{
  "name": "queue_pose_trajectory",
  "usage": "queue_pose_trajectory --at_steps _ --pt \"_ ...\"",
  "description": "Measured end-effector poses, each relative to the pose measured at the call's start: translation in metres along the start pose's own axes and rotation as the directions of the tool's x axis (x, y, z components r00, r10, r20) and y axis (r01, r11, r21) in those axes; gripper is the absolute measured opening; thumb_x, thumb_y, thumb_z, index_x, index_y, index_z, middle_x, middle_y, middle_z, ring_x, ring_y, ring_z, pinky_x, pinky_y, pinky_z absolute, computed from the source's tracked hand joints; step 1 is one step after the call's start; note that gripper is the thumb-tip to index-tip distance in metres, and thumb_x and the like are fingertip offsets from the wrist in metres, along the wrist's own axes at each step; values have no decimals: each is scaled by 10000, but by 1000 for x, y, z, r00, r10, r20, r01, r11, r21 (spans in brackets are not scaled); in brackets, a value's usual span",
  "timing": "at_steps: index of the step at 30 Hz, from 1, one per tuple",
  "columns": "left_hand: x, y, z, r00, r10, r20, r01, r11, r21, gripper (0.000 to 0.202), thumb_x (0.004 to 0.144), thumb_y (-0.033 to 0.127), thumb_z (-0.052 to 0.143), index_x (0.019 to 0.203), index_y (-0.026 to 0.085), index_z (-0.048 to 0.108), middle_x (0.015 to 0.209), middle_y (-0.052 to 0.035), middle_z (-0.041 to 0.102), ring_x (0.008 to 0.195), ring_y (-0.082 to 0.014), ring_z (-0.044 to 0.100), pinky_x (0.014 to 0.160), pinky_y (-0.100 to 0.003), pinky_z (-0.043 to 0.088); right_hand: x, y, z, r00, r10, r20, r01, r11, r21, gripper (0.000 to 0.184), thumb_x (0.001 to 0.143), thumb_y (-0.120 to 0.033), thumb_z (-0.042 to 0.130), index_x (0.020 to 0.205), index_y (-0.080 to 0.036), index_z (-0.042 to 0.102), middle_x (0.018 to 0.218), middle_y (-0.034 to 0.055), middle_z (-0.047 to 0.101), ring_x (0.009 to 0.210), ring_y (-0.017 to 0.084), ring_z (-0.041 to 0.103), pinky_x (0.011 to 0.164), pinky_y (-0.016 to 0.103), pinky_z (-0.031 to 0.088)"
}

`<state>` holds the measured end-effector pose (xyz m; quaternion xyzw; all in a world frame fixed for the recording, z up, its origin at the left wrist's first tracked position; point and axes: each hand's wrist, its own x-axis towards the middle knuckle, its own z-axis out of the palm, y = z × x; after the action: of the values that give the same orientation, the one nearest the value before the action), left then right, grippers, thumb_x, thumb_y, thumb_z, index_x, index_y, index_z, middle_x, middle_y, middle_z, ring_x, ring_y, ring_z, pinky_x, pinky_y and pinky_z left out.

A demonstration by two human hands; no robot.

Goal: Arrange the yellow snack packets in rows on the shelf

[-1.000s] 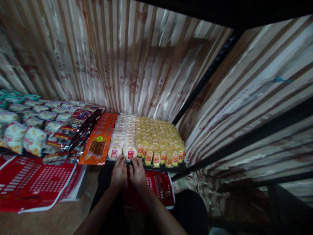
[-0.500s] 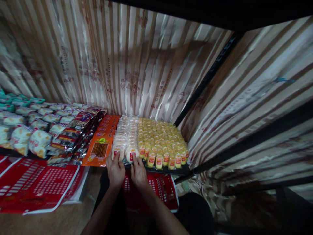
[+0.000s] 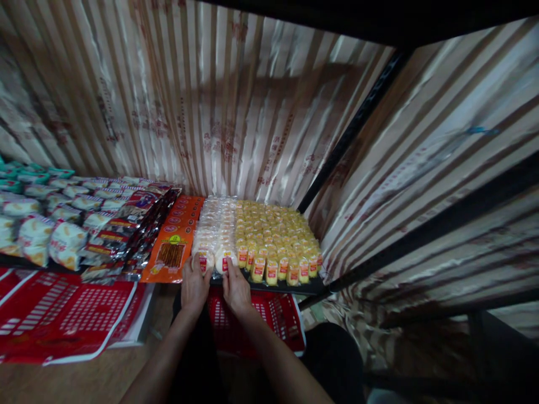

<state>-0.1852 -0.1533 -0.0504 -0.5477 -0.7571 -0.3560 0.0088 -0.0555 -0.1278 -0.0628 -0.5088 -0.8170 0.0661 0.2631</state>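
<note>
Two columns of clear-wrapped round white cakes [image 3: 217,221] lie on the dark shelf in front of me. At the front end of the left column, my left hand [image 3: 195,287] has its fingers and thumb closed about the lower edge of a wrapped white cake [image 3: 205,260] with a red label. My right hand [image 3: 236,290] pinches the lower edge of the neighbouring wrapped white cake [image 3: 221,262], fingertips beside its red label. Both cakes rest on the shelf. Directly right of them stand many rows of small yellow wrapped cakes [image 3: 278,241]. Fingertip contact is partly hidden.
An orange snack packet [image 3: 172,241] and dark foil packets [image 3: 138,224] lie to the left, with white snack bags [image 3: 36,238] beyond. Red baskets [image 3: 90,314] sit below the shelf edge. A black metal post [image 3: 353,132] slants up at the right, before a striped sheet backdrop [image 3: 236,101].
My left fingers have shifted to the left side of its cake, and my right fingertips have come slightly higher. The view has moved a little; the packets keep their places.
</note>
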Motion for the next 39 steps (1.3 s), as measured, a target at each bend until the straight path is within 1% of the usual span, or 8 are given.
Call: queue_pose_trajectory --at_steps 4,9,13,17,21,26,32,39 --pt "-1 1 2 998 61 7 -61 998 29 521 850 353 452 1263 50 362 1228 -237 441 1181 -326 422 943 -494 401 -1 3 1 1000 -6 -19 6 1000 19 530 869 -178 353 1396 -159 302 1176 135 580 958 207 607 789 314 519" --pt "-4 6 8 999 40 -8 -40 999 4 586 837 394 461 1291 52 318 1301 -260 359 1253 -369 337 957 -521 374 -2 5 0 999 -33 -7 33 999 11 517 877 -178 340 1393 -156 311 1196 133 573 980 207 600 802 315 518" --pt "-3 10 10 1000 16 1 -16 999 29 611 838 408 453 1282 10 320 1295 -283 350 1255 -377 323 958 -513 374 5 3 -11 998 -63 2 63 998 -22 454 871 -163 375 1321 -146 434 1161 136 590 1041 215 566 860 325 494" --pt "-2 15 7 999 40 -1 -39 994 98 612 850 410 431 1268 -23 326 1265 -303 371 1230 -369 349 947 -506 381 21 0 -23 981 -196 -9 195 980 -43 461 859 -142 428 1318 -183 440 1272 107 521 1206 230 430 985 387 399" --pt "-2 20 6 999 43 -8 -42 989 140 598 854 394 424 1265 -30 329 1259 -297 372 1217 -366 362 950 -493 378 32 2 -23 947 -313 68 316 948 -41 533 835 -88 429 1361 -154 371 1427 71 356 1350 246 208 1051 430 313" --pt "-2 23 11 998 64 1 -63 982 176 582 854 360 428 1263 -43 331 1251 -299 380 1221 -371 349 951 -496 375 31 9 -15 947 -307 92 314 946 -81 552 848 -77 400 1389 -129 307 1439 77 326 1361 223 191 1066 420 298" --pt "-1 23 14 998 61 -5 -59 981 183 598 852 370 436 1262 -54 341 1252 -301 381 1219 -370 353 958 -498 372 30 13 -9 950 -303 69 309 946 -100 521 870 -116 388 1387 -116 315 1435 78 332 1364 212 181 1095 402 257" --pt "-4 20 15 999 33 -37 -31 998 55 658 843 417 434 1308 -25 287 1310 -289 326 1271 -379 292 989 -503 352 31 14 -14 947 -293 130 303 951 -66 517 903 -202 373 1408 -157 271 1458 52 292 1372 206 144 1093 402 244"
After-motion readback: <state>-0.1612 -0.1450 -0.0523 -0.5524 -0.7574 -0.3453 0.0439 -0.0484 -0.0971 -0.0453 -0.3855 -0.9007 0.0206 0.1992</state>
